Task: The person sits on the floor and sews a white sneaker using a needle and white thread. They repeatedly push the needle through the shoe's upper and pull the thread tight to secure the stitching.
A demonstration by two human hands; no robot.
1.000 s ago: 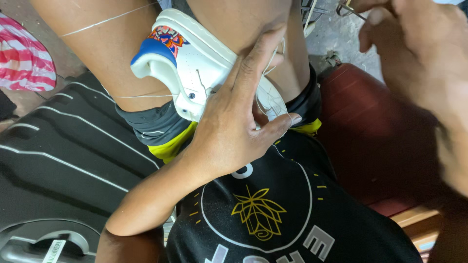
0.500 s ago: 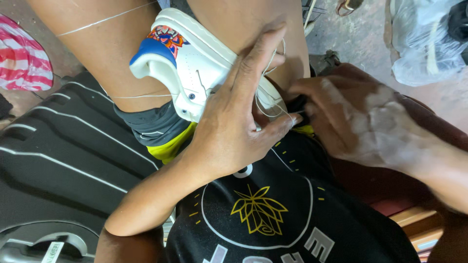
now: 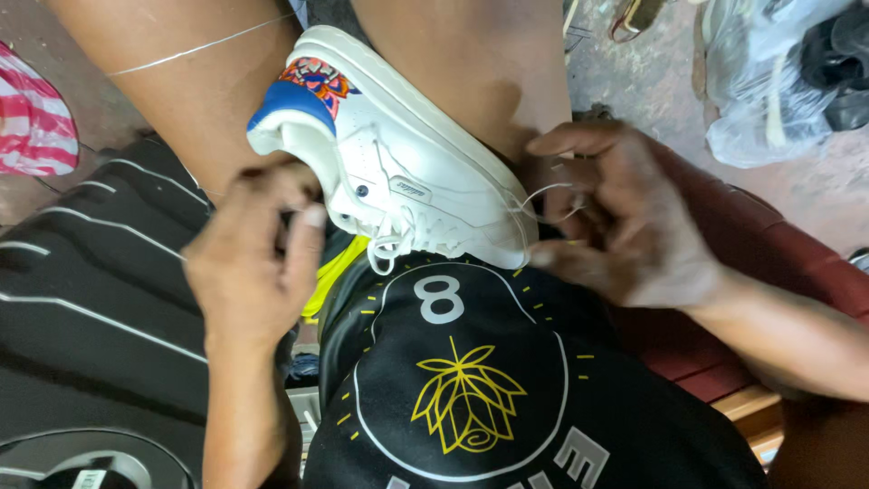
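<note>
White leather makes up the sneaker (image 3: 412, 158), which lies wedged between the person's thighs, sole turned to the right and far side, its blue heel tab with an orange pattern pointing far left. The left hand (image 3: 249, 263) sits at the near left of the shoe by its opening, fingers curled and pinched together on something too small to make out. The right hand (image 3: 625, 222) is at the toe end, on the right, fingers bent and pinching a thin white thread (image 3: 543, 199) that runs from the sole edge. Near the shoe lies a black shirt (image 3: 471, 380) with a yellow flower print. A dark red seat (image 3: 778, 263) shows on the right, and clear plastic bags (image 3: 769, 81) lie far right.
</note>
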